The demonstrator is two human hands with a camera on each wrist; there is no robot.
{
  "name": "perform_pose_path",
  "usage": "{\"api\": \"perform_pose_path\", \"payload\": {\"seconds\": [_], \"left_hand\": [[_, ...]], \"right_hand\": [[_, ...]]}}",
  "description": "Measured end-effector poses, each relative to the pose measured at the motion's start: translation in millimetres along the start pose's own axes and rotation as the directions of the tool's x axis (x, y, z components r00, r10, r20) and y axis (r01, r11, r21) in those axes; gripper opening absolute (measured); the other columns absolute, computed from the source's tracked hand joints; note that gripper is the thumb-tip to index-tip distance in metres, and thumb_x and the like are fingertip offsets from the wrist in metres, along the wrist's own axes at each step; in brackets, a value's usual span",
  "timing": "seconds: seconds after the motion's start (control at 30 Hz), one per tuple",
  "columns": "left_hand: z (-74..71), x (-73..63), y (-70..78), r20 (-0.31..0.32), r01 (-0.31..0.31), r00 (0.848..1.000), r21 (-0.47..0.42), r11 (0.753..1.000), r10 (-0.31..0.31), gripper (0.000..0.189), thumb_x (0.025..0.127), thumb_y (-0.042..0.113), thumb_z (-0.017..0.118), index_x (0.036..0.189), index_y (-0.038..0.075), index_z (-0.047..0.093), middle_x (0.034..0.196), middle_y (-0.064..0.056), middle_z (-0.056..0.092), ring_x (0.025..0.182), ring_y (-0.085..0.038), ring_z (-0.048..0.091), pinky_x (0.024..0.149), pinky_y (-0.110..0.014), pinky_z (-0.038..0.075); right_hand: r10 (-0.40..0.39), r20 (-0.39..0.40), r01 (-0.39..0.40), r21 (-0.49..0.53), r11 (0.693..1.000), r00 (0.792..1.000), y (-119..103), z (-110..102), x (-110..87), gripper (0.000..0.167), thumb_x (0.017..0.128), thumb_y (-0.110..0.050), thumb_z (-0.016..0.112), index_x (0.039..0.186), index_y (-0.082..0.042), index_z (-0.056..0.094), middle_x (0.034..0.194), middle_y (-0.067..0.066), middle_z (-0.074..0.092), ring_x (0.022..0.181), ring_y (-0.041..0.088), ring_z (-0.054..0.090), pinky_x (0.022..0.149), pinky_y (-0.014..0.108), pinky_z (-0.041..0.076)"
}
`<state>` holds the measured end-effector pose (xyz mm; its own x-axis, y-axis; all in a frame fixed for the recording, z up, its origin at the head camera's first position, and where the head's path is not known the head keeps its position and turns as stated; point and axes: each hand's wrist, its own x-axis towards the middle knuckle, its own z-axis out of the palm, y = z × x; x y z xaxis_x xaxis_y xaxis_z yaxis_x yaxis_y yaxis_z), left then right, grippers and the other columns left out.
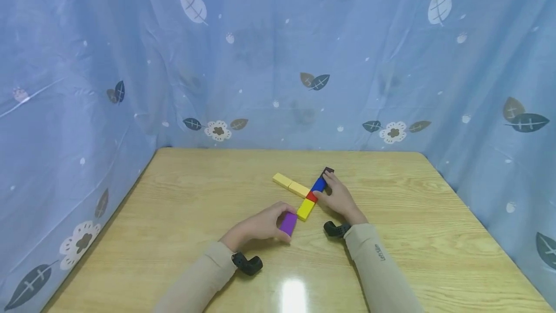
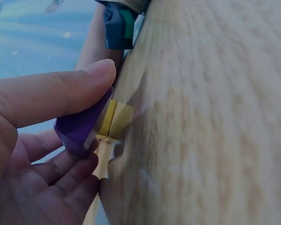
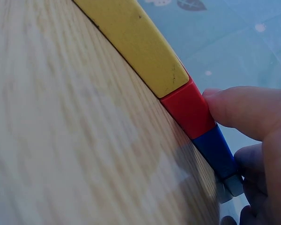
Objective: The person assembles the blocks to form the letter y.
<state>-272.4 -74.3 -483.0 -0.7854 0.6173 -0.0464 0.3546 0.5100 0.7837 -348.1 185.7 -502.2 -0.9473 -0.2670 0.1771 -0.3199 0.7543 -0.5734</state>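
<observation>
My left hand (image 1: 262,223) holds a purple block (image 1: 288,223) between thumb and fingers, just off the near end of a row of blocks. The left wrist view shows that purple block (image 2: 79,126) tilted in the grip. From the near end, the row has a yellow block (image 1: 306,209), a red block (image 1: 311,196), a blue block (image 1: 319,185) and a dark block (image 1: 329,170). My right hand (image 1: 340,200) lies along its right side. In the right wrist view, its thumb touches the red block (image 3: 189,110), with its other fingers by the blue block (image 3: 216,149).
Two pale yellow blocks (image 1: 282,180) lie end to end, branching left from the row by the red block. The wooden table (image 1: 208,173) meets a blue patterned curtain (image 1: 269,62) at its back and sides.
</observation>
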Motion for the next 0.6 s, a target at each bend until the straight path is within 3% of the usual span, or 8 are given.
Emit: {"api": "perform_pose_path", "payload": {"seconds": [0.4, 0.6], "left_hand": [[4.4, -1.7, -0.2, 0.025, -0.003, 1.000, -0.016, 1.000, 0.003, 0.067, 0.074, 0.020, 0.081, 0.131, 0.015, 0.047, 0.118, 0.004, 0.050, 0.103, -0.012, 0.049, 0.087, -0.026, 0.045], [5.6, -0.7, -0.4, 0.013, -0.005, 1.000, 0.031, 1.000, 0.005, 0.068, 0.073, 0.023, 0.082, 0.131, 0.017, 0.046, 0.121, 0.004, 0.050, 0.107, -0.012, 0.049, 0.092, -0.027, 0.044]], "right_hand": [[0.011, 0.007, -0.011, -0.001, 1.000, 1.000, 1.3, 0.8, -1.4, 0.078, 0.090, -0.043, 0.060, 0.146, 0.003, 0.030, 0.155, 0.020, 0.021, 0.142, 0.041, 0.019, 0.114, 0.055, 0.021], [0.001, 0.001, -0.001, 0.010, 1.000, 1.000, -1.4, -2.6, -1.0, 0.077, 0.090, -0.041, 0.060, 0.146, 0.003, 0.030, 0.155, 0.021, 0.021, 0.142, 0.041, 0.019, 0.114, 0.056, 0.021]]}}
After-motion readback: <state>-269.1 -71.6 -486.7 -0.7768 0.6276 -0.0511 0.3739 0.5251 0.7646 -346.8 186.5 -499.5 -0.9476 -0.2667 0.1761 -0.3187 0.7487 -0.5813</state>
